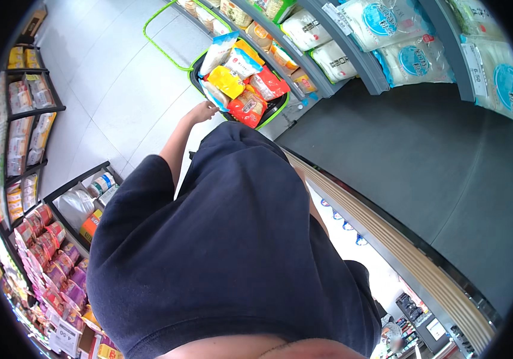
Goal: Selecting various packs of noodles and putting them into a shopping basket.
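Next to the near left side of a black shopping basket with a green rim [272, 117] is my left hand [203, 112]. Its fingertips are at the edge of a blue-and-white bag [214, 95]; whether they touch or grip it I cannot tell. Yellow [226, 82], red [249, 107] and white-and-blue [243, 63] food bags fill the basket on the floor. The green handle [148, 40] is swung out to the far left. Only part of my right forearm [312, 197] shows past my dark shirt [238, 233]; my right hand is out of sight behind it.
Grey shelves [364, 58] with bagged noodles [413, 60] stand at the upper right, above a dark base panel [400, 157]. On the left are a black rack of packets [27, 116] and a snack display [54, 260]. Pale floor tiles [108, 80] lie between.
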